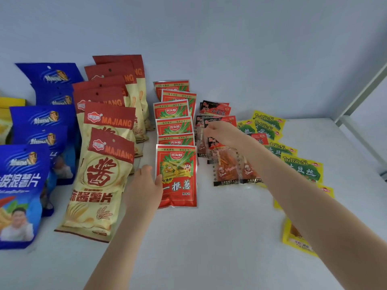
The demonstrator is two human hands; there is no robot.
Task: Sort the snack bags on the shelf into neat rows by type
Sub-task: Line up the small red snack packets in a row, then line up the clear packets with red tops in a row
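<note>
Fingers [146,170] of the left hand [144,188] are lying straight and relaxed, touching the left edge of the front red bag [178,185]. The bag is a flat, glossy foil rectangle with silvery seams, lying on the white shelf [209,237], its long axis pointing toward the back wall. Right of that bag, the right hand [219,132] is curling over small black-and-red packets [215,109]; I cannot tell whether it is gripping one.

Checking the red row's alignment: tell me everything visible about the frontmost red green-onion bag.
The frontmost red bag is a glossy, foil-like pouch with silver sealed edges, green onion art, cartoon figures and white lettering. It lies flat on the white shelf, overlapping the bag behind. The left hand rests its thumb on the left edge.
</note>
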